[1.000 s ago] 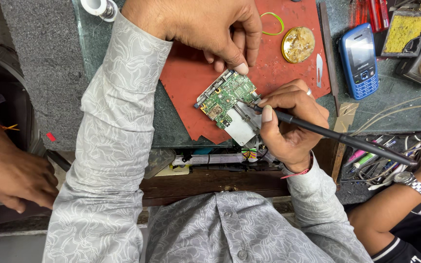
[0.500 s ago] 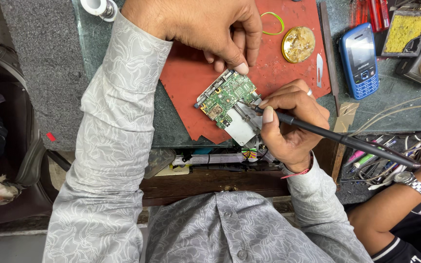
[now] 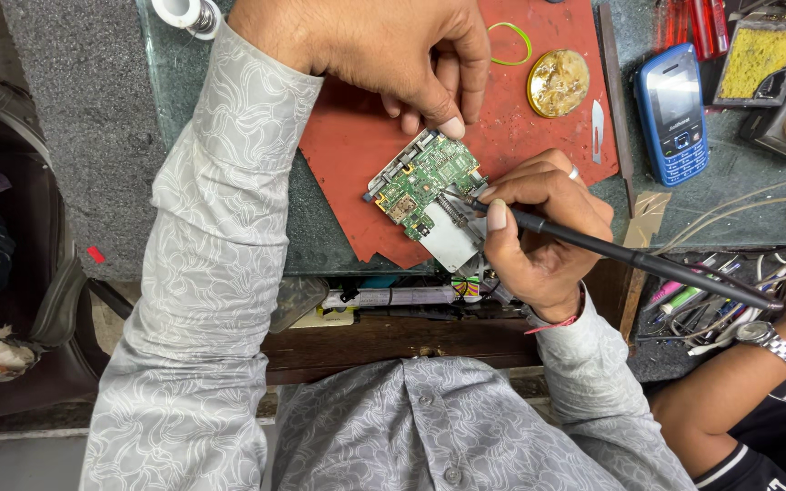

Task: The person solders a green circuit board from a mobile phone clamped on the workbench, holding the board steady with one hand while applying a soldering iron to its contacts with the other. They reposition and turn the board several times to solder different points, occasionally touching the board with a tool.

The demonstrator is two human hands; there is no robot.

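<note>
A small green circuit board point(image 3: 420, 185) lies on a red mat point(image 3: 357, 145) on the glass-topped bench. My left hand point(image 3: 393, 55) reaches in from above and presses fingertips on the board's far edge. In my right hand point(image 3: 539, 232) I grip a black soldering iron point(image 3: 639, 259), held like a pen. Its tip touches the board near the middle. The iron's handle runs off to the right toward a cable.
A blue keypad phone point(image 3: 672, 114), a round brass tin point(image 3: 558, 83), a scalpel blade point(image 3: 597, 119) and a green rubber band point(image 3: 511, 41) lie at the back right. Another person's arm with a wristwatch point(image 3: 766, 341) rests at lower right beside a tool tray point(image 3: 711, 300). A solder spool point(image 3: 188, 14) sits top left.
A person's hand with a bracelet at the far left edge has withdrawn out of view. My hands and the iron have stayed on the board.
</note>
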